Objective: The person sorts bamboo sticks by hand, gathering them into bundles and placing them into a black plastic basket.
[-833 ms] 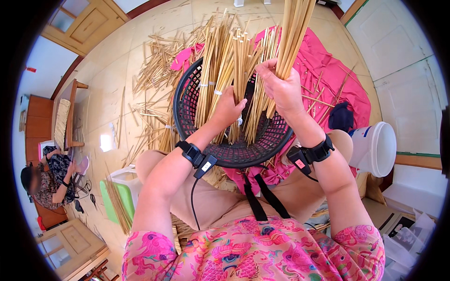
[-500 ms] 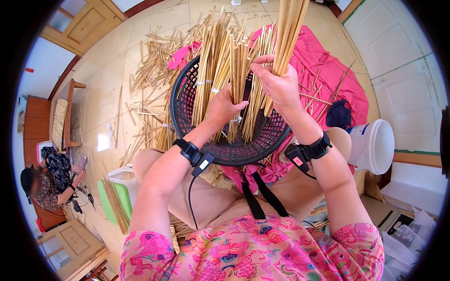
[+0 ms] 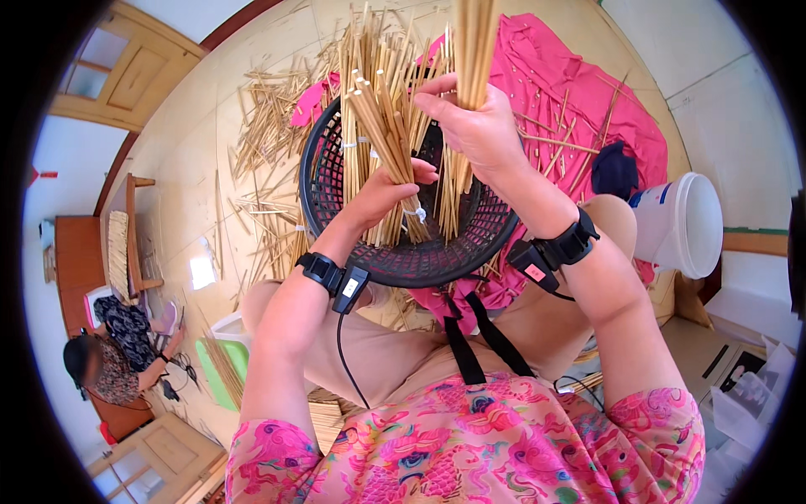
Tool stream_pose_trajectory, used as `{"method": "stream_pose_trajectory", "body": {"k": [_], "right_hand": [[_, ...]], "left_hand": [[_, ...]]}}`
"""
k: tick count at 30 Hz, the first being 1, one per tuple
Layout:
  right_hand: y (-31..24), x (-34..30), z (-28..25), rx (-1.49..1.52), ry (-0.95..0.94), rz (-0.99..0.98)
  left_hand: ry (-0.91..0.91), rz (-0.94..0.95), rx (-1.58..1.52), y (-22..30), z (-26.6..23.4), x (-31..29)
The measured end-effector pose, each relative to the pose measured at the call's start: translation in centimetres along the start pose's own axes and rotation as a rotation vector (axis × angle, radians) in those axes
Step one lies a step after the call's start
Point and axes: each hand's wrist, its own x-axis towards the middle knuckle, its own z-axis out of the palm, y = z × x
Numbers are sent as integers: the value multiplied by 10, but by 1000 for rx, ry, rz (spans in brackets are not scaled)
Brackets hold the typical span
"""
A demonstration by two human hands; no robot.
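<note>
My left hand [image 3: 388, 195] grips a bundle of straw-coloured stalks [image 3: 379, 126], tilted with its top to the left. A white tie [image 3: 416, 213] circles this bundle near its lower end. Upright in my right hand [image 3: 485, 133] is a second stalk bundle [image 3: 473, 50], its lower part reaching below the hand and its top cut off by the picture edge. Both hands are over a black mesh basket [image 3: 411, 276] between my knees. More stalk bundles [image 3: 361, 63] stand in the basket, some bound with white ties.
Loose stalks [image 3: 269, 126] litter the tiled floor to the left. A pink cloth [image 3: 546, 76] spreads behind and right of the basket, with a dark blue cloth [image 3: 614, 168] on it. At right is a white bucket [image 3: 672, 227]; at left, a green-and-white container [image 3: 220, 370] and a seated person [image 3: 117, 361].
The left bundle has gone from upright to tilted left, its top lower and nearer. My right hand has moved left and slightly farther away with its bundle. The view has shifted a little.
</note>
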Motion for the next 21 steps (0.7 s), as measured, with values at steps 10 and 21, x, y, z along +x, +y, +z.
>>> {"method": "stream_pose_trajectory", "body": {"k": [10,21], "right_hand": [[1,-12,14,-193,-80,-87],[14,-11,19,-234,-19,-105]], "left_hand": [[228,16,146,-3,17,7],[294,183,452,-22,17,23]]}}
